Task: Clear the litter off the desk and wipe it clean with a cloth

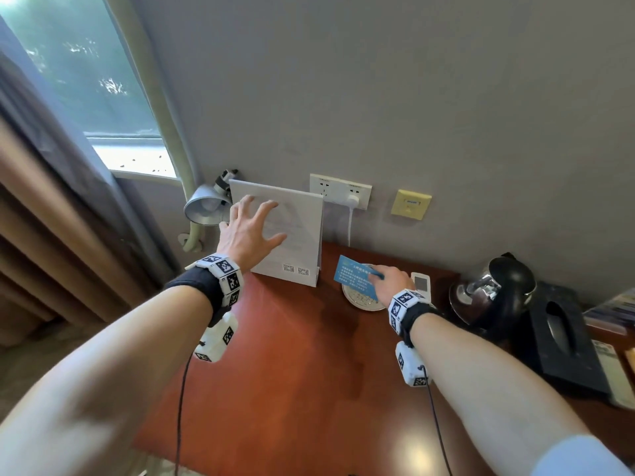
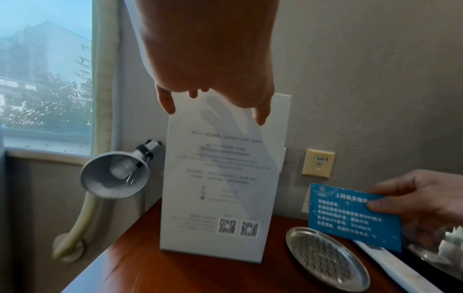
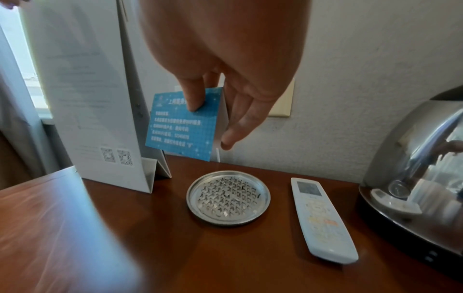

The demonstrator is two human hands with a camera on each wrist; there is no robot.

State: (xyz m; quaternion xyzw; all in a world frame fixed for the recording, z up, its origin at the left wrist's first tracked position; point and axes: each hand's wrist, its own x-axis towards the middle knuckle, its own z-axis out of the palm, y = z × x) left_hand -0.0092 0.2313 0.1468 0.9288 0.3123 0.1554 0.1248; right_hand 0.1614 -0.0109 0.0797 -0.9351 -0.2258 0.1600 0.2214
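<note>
The right hand (image 3: 225, 83) pinched a blue card (image 3: 183, 123), thumb on its printed face and fingers behind, and held it clear of the surface (image 1: 295, 355) above a round metal tray (image 3: 228, 198). The left hand (image 1: 249, 228) was spread wide, fingers straight, in front of the upper part of a tall white sign (image 1: 292, 235) that stood upright at the back left of the surface; whether the fingertips touched the sign could not be told. No cloth showed in any view, and no obvious litter either, so the step in hand was probably moving the standing items out of the way before wiping.

To do it well, the left hand would need to close on the sign's top edge, not push its face: the sign is a light folded stand and would likely tip backward toward the wall and the lamp (image 1: 206, 206) just behind it. Lifting it straight up would spare the plug and cable (image 1: 350, 218) beside it. The card should be set down somewhere dry and off the wiping path, well apart from the remote (image 3: 323, 220) and kettle (image 1: 494, 290), both of which also sat on the area to be wiped.
</note>
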